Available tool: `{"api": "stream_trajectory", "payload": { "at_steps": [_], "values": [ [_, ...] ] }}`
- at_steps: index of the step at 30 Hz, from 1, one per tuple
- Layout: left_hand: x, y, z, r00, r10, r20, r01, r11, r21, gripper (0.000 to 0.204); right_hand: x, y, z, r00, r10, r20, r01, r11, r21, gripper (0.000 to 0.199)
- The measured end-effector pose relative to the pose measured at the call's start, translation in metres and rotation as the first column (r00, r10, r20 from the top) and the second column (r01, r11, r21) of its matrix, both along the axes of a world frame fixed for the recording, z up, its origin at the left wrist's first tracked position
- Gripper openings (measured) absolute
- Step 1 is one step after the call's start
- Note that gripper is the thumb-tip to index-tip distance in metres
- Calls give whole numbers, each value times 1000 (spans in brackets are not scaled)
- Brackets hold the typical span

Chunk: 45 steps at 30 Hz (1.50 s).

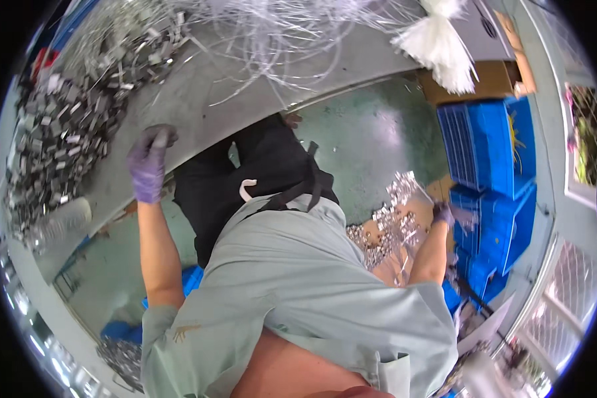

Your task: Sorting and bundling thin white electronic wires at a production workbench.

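Shiny metal pieces (395,225) lay at three o'clock, beside the gloved right hand (443,213)

The pieces spread loosely over brown cardboard (398,260), the right hand just past their outer edge. Its fingers were blurred and partly hidden, so I could not tell how far they had closed or what they held. Blue bins (491,222) stood close beyond it, from two to four o'clock, leaving narrow room on that side.

At ten o'clock, the gloved left hand (150,156) was over the grey table (202,109), near its front edge. The fingers were loosely bent; I could not tell whether they gripped anything. Bare tabletop gave it room toward eleven. A heap of grey metal parts (73,136) bounded that space farther out at ten, with clear strands (272,33) at twelve.

The table edge ran slantwise from eight to one o'clock, passing the dark trousers (252,169). Open green floor (375,136) lay toward one and two, between that edge and the pieces.
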<state>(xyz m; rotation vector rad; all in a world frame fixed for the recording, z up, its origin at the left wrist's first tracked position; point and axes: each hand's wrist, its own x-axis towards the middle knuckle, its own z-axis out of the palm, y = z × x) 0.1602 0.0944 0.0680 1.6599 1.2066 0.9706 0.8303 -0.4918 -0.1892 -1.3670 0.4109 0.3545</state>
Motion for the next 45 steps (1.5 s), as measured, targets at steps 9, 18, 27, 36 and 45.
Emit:
{"api": "stream_trajectory", "payload": {
  "at_steps": [9, 18, 27, 36, 45],
  "values": [
    [27, -8, -15, 950, -98, -295, 80, 994, -73, 18, -66, 155, 54, 919, 326, -223, -393, 814, -429, 32],
    [34, -11, -21, 860, -259, -440, 228, 966, -124, 18, -237, 454, 190, -76, 974, 214, -641, 117, -759, 17],
    [-31, -20, -46, 896, -146, -419, 108, 988, -112, 18, -306, 530, 218, -357, 925, 129, -352, -6, -936, 21],
    [-63, -2, -56, 948, 24, -318, -39, 998, -41, 19, -318, 547, 224, -327, 938, -111, -286, -211, -935, 29],
    [-63, -5, -53, 945, -2, -326, -34, 994, -106, 19, -272, 558, 208, -186, 983, 8, -364, -62, -929, 35]
  ]
}}
